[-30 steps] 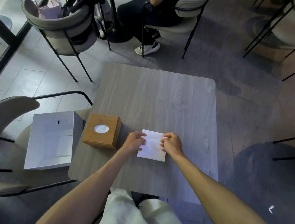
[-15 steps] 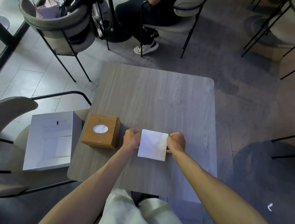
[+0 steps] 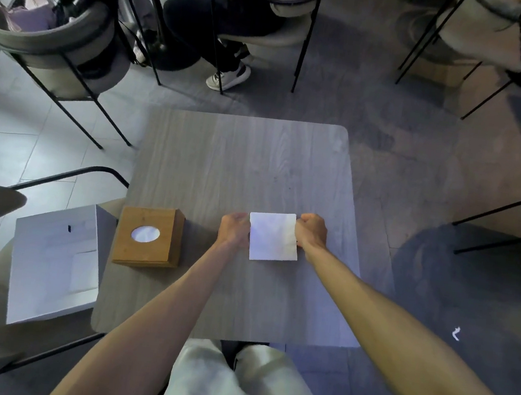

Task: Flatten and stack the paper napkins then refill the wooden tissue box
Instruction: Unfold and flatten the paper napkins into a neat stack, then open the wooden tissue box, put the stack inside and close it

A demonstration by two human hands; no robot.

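A square white stack of paper napkins [image 3: 273, 236] lies on the grey wooden table [image 3: 243, 169], near its front right part. My left hand [image 3: 233, 228] grips the stack's left edge with curled fingers. My right hand [image 3: 312, 231] grips its right edge the same way. The wooden tissue box [image 3: 149, 237], with an oval opening on top that shows white tissue, stands closed at the table's left edge, a hand's width from my left hand.
An open white cardboard box [image 3: 54, 261] rests on the chair seat left of the table. A grey chair [image 3: 53, 40] with bags stands at the far left. A seated person [image 3: 228, 15] is beyond the table. More chairs [image 3: 485, 34] stand at the right.
My hands slid from on top of the napkins outward to their left and right edges, squaring the stack. The tissue box has not moved.
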